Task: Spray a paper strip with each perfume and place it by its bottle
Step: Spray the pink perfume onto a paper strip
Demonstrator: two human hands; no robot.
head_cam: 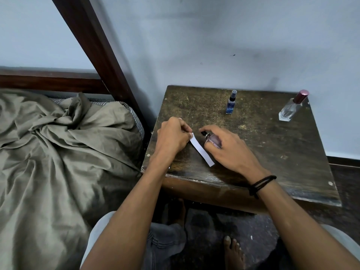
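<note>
Over the near left corner of the table we've got both hands busy; our left hand is pinching the top end of the strip between thumb and fingertips, and the rest of it slants down toward us, its lower end seeming to rest on the wood. Our right hand is wrapped around the pink bottle, closed on the glass body, nozzle pointed at the strip and just beside it; a fingertip seems to sit up by the spray head, though we can't tell if it's pressing.

Handling-wise, the strip is feather-light and floppy, so we reckon pinching one end is right; it keeps our fingers out of the wet patch. The bottle is small glass, likely slick and breakable, so hold it around the body, not by the sprayer.

The blue bottle and clear bottle stand at the back near the wall, well apart, with no strips beside them; so we'd say this is early going.
</note>
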